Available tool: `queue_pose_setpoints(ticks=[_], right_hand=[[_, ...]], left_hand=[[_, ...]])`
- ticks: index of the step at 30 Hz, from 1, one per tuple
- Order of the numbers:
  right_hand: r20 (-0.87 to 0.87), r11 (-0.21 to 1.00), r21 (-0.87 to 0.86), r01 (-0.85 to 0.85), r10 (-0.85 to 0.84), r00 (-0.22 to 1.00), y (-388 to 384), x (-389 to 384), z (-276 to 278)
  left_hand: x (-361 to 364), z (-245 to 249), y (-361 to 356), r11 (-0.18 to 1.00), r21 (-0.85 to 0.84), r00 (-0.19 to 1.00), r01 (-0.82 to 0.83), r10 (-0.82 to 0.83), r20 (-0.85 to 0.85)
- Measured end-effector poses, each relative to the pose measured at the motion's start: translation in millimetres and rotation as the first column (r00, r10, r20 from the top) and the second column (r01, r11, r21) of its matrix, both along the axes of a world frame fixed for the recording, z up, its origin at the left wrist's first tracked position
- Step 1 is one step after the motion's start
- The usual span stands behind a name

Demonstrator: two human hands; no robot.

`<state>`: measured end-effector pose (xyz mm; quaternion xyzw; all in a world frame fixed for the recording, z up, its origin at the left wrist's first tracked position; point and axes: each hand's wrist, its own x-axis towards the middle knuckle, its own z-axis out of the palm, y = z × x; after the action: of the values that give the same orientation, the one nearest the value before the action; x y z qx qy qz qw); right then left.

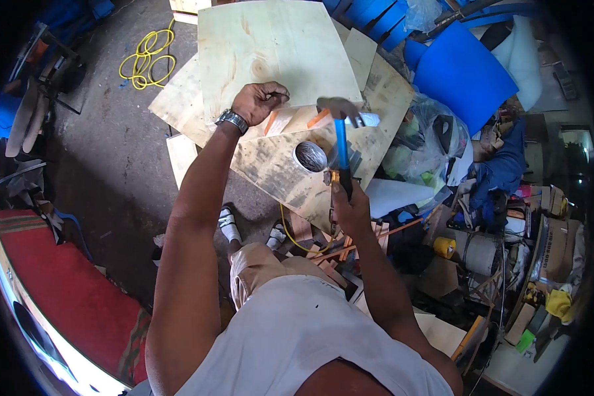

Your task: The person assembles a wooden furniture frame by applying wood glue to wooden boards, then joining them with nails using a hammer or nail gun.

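Observation:
My left hand [261,101] rests at the near edge of a pale wooden panel [270,46], its thumb and fingers pinched together. Whatever lies between those fingertips is too small to make out. My right hand [352,210] is wrapped round the blue handle of a claw hammer [341,142]. The hammer's head, smeared by motion, is over the panel's near right corner, to the right of my left hand. Beneath the panel's near edge show orange-edged wood pieces [318,119]. An open round tub [310,156] with a dark, smeared inside stands just left of the hammer handle.
A larger stained plywood sheet [264,162] lies under the panel. A yellow cord [145,63] is coiled on the floor at left. Plastic bags [426,142] and a blue sheet [465,76] lie at right. Wood offcuts [336,267] litter the floor by my legs.

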<state>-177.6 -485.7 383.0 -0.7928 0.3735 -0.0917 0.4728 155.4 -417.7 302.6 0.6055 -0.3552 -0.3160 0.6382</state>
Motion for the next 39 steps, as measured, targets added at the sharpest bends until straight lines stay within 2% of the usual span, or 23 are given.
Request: queue_pose_setpoints(ticks=[2, 4, 8, 11, 14, 17, 19, 20, 22, 24, 27, 29, 30, 31, 32, 33, 34, 35, 36, 37, 38, 39], right_hand=[[-0.033, 0.994, 0.105, 0.013, -0.01, 0.999, 1, 10, 10], [-0.066, 1.0, -0.007, -0.026, 0.025, 0.997, 2, 17, 13], [-0.138, 0.986, -0.157, -0.057, 0.035, 0.99, -2, 37, 22], [0.078, 0.947, -0.317, -0.055, 0.083, 0.993, 3, 55, 48], [0.166, 0.95, -0.311, -0.003, 0.058, 0.984, 13, 64, 66], [-0.063, 0.953, -0.3, -0.041, 0.023, 0.998, 17, 64, 37], [-0.166, 0.957, -0.273, -0.097, 0.052, 0.985, 15, 61, 46], [-0.218, 0.957, -0.258, -0.133, 0.077, 0.973, 15, 63, 54], [-0.061, 0.956, -0.284, -0.068, 0.052, 0.997, 23, 64, 66], [0.039, 0.949, -0.314, -0.008, 0.022, 0.999, 28, 65, 75], [-0.338, 0.946, -0.286, -0.152, 0.049, 0.94, 11, 64, 31], [-0.24, 0.975, -0.199, -0.096, 0.047, 0.97, 5, 59, 40], [-0.191, 0.984, -0.154, -0.096, 0.065, 0.979, -1, 65, 50], [-0.054, 0.975, -0.204, -0.092, 0.083, 0.995, -4, 64, 62], [0.099, 0.977, -0.213, -0.013, 0.035, 0.995, -6, 63, 80], [0.254, 0.972, -0.229, 0.056, 0.005, 0.967, -6, 65, 104], [0.469, 0.962, -0.258, 0.088, 0.045, 0.882, -5, 68, 135], [0.688, 0.966, -0.256, 0.048, 0.147, 0.711, 0, 75, 166], [0.862, 0.973, -0.22, -0.074, 0.229, 0.453, 11, 85, 195], [0.947, 0.95, -0.204, -0.238, 0.253, 0.198, 21, 89, 211], [0.963, 0.919, -0.206, -0.336, 0.252, 0.099, 28, 90, 205], [0.945, 0.934, -0.219, -0.284, 0.275, 0.176, 24, 84, 163]], left_hand=[[-2, -2, 1, 1.0, 0.013, 1.0, 0.02, -0.02, -0.008], [-4, 2, 1, 1.0, -0.019, 1.0, 0.012, -0.012, -0.014], [-4, 7, 2, 0.998, 0.053, 0.997, 0.016, -0.02, 0.074], [-3, 6, 3, 0.997, 0.077, 0.984, 0.02, -0.033, 0.175], [-3, 1, 5, 0.997, 0.074, 0.976, 0.002, -0.017, 0.216], [-3, 0, 3, 0.997, 0.076, 0.978, -0.015, -0.001, 0.209], [-5, 0, 3, 0.998, 0.055, 0.983, -0.03, 0.019, 0.183], [-2, 8, 4, 0.996, 0.086, 0.971, -0.026, 0.005, 0.24], [-4, 18, 10, 0.986, 0.165, 0.942, -0.016, -0.04, 0.332], [-3, 14, 10, 0.987, 0.162, 0.952, -0.018, -0.032, 0.303], [-4, 11, 9, 0.989, 0.15, 0.955, -0.009, -0.036, 0.295], [1, 8, 6, 0.995, 0.099, 0.962, 0.006, -0.032, 0.271], [3, 10, 8, 0.999, -0.003, 0.994, 0.037, -0.037, 0.104], [8, 10, 13, 0.997, -0.046, 0.994, -0.067, 0.071, 0.089], [13, 12, 13, 0.982, -0.09, 0.983, -0.166, 0.172, 0.067], [17, 16, 15, 0.958, -0.155, 0.968, -0.24, 0.224, -0.109], [19, 19, 18, 0.927, -0.2, 0.924, -0.317, 0.254, -0.286], [19, 18, 20, 0.889, -0.227, 0.85, -0.397, 0.263, -0.456], [20, 12, 19, 0.872, -0.224, 0.827, -0.434, 0.287, -0.484], [26, 6, 16, 0.852, -0.224, 0.803, -0.473, 0.313, -0.507], [30, 1, 15, 0.83, -0.228, 0.782, -0.51, 0.336, -0.526], [33, -4, 12, 0.834, -0.207, 0.757, -0.512, 0.324, -0.568]])
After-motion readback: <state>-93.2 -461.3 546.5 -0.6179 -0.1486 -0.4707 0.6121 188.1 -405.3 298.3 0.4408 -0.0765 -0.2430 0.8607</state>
